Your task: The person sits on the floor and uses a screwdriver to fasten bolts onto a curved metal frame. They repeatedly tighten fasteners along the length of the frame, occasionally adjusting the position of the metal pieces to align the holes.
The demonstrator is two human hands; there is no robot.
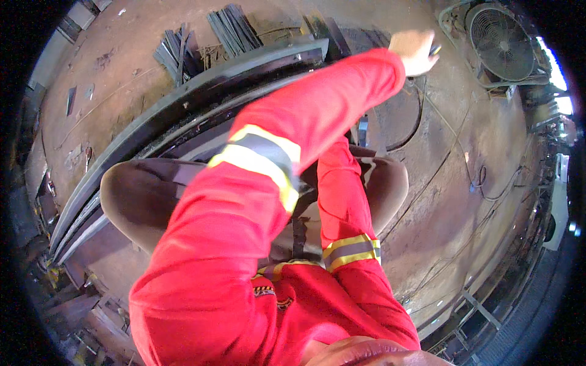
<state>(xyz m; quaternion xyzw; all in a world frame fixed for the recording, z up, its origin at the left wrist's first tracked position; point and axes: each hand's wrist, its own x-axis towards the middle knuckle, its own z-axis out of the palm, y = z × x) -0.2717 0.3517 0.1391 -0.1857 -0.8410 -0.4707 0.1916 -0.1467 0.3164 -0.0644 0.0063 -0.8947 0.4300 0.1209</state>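
Observation:
My left arm, in a red sleeve with reflective bands, reaches across to the upper right. At its end my left hand (413,51) is closed, slightly blurred, with a small dark piece (434,50) showing at its fingers; what it is I cannot make out. My right arm's red sleeve (343,195) runs forward beneath the left one, which hides the right hand. Left of my arms, long dark metal beams (201,85) lie side by side in front of my bent legs. A small bluish-white item (363,129) shows beside the left sleeve.
Bundles of dark metal strips (234,30) lie beyond the beams on the brown floor (452,201). A large round fan (500,43) stands at the far right. Cables (455,137) trail across the floor on the right. A metal frame (482,310) is at the lower right.

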